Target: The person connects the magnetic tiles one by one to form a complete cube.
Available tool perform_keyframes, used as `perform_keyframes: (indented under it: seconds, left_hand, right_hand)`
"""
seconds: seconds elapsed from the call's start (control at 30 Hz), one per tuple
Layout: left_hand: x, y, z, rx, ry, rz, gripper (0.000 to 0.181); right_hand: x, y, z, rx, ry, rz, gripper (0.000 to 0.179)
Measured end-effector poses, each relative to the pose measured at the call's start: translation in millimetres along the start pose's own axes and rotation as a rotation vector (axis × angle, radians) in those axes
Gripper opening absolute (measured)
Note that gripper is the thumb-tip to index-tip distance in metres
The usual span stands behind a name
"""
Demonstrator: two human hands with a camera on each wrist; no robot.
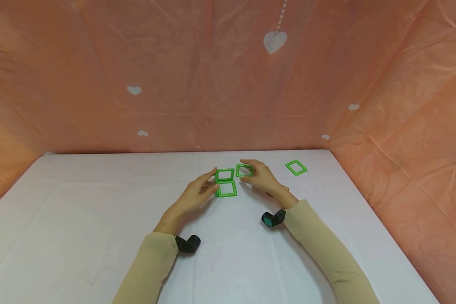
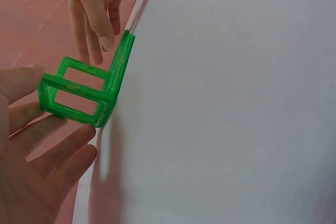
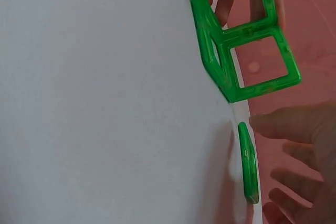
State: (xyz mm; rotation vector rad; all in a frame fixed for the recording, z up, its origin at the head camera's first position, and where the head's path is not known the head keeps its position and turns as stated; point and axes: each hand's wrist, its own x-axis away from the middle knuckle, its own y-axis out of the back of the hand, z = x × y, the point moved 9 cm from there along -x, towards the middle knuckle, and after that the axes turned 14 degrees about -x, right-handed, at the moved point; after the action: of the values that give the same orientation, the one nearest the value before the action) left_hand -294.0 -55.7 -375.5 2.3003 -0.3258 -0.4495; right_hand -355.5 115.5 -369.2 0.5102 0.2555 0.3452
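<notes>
Holding joined green frames [image 1: 226, 181] near the centre of the head view, the left hand [image 1: 194, 195], beige-sleeved, has thumb and fingers closed about their left edge; black wrist camera [image 1: 188, 244] lower down. Frames meet at an angle, boxlike in the left wrist view, over the white table [image 1: 99, 211]. Next rightward, just apart: a separate green square [image 1: 237, 170], between thumb and fingers of the right hand [image 1: 263, 177]. Those fingers spread fairly wide; firm contact, cannot tell. Farther right, well apart: a loose green square [image 1: 291, 169], lying cornerwise. Orange cloth [image 1: 175, 105] behind, white hearts.
</notes>
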Motion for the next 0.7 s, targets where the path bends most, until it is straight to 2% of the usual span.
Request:
perform_keyframes:
  seconds: [0.13, 0.37, 0.47, 0.7]
  left_hand:
    - [0.2, -1.2, 0.2, 0.005, 0.003, -0.004, 0.057]
    - [0.3, -1.7, -0.5, 0.009, 0.009, -0.013, 0.058]
    - [0.4, -1.6, -0.6, 0.011, 0.013, -0.011, 0.058]
    - [1.4, -0.2, -0.4, 0.007, 0.022, -0.012, 0.058]
  right_hand:
    - [-3.7, -2.4, -1.3, 0.055, 0.012, 0.033, 0.062]
    - [-7.3, -6.1, -9.6, 0.158, -0.062, 0.080, 0.060]
    - [-6.9, -5.1, -8.0, 0.191, -0.058, 0.077, 0.059]
    - [-3.1, 0.5, -11.7, 0.178, -0.102, 0.048, 0.059]
